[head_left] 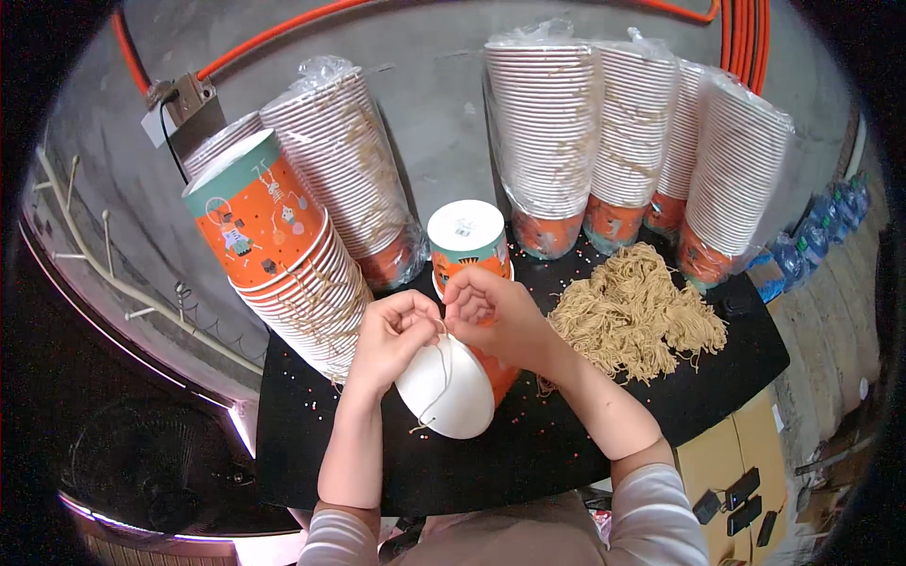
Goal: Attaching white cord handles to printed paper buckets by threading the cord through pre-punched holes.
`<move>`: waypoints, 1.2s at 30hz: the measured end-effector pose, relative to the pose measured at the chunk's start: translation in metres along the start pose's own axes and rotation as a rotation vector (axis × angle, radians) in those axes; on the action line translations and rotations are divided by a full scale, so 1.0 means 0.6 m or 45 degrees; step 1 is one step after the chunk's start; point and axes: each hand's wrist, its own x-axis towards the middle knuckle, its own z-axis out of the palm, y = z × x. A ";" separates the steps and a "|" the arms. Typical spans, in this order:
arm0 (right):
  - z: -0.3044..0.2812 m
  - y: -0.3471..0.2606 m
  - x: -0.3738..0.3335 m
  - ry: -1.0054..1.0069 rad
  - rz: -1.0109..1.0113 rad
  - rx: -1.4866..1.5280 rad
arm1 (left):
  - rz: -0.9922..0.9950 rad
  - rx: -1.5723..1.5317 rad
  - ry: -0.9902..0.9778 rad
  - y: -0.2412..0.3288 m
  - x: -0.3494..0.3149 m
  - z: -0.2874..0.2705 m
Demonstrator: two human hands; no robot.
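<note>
A paper bucket (496,374) with an orange printed side lies tilted between my forearms, its white round end turned towards me. A thin beige string (447,370) runs across that white end, with a short tail at its lower edge. My left hand (400,332) pinches the string at the upper edge of the bucket. My right hand (493,309) is closed just beside it, with curled fingers at the string's upper part. Behind my hands, an upside-down bucket (466,228) with a green band shows its white base.
A heap of beige strings (642,316) lies right on the black table (528,462). Leaning left is a tall bucket stack (255,226) with strings hanging off it. Plastic-wrapped stacks (543,123) stand along the grey wall. Cardboard (713,462) with black devices lies lower right.
</note>
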 end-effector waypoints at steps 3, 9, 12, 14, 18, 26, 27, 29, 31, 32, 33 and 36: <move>0.003 0.000 -0.002 -0.035 0.058 0.114 | -0.041 -0.139 -0.053 -0.003 0.002 -0.007; 0.006 -0.029 -0.006 -0.035 0.141 0.084 | -0.095 -0.173 -0.062 -0.003 0.000 -0.011; 0.012 -0.021 -0.009 0.032 -0.096 -0.112 | -0.136 -0.196 -0.046 -0.002 -0.002 -0.008; 0.020 -0.021 -0.013 0.104 -0.237 -0.294 | -0.165 -0.208 -0.018 -0.001 -0.003 -0.005; 0.034 -0.037 -0.018 0.199 -0.354 -0.550 | -0.170 -0.216 0.006 -0.008 0.000 -0.007; 0.040 -0.034 -0.026 0.202 -0.401 -0.664 | -0.255 -0.308 0.003 -0.002 0.002 -0.014; 0.037 -0.033 -0.023 0.201 -0.398 -0.614 | -0.258 -0.316 0.009 -0.006 0.004 -0.017; 0.031 -0.033 -0.020 0.181 -0.351 -0.492 | -0.266 -0.326 0.009 -0.007 0.004 -0.020; 0.025 -0.032 -0.018 0.149 -0.259 -0.346 | -0.281 -0.324 -0.006 -0.005 0.004 -0.019; 0.023 -0.029 -0.016 0.157 -0.238 -0.301 | -0.278 -0.319 -0.016 -0.003 0.004 -0.019; 0.022 -0.025 -0.015 0.165 -0.216 -0.254 | -0.277 -0.313 -0.026 -0.001 0.004 -0.018; 0.020 -0.020 -0.014 0.181 -0.168 -0.149 | -0.278 -0.289 -0.038 0.010 -0.001 -0.014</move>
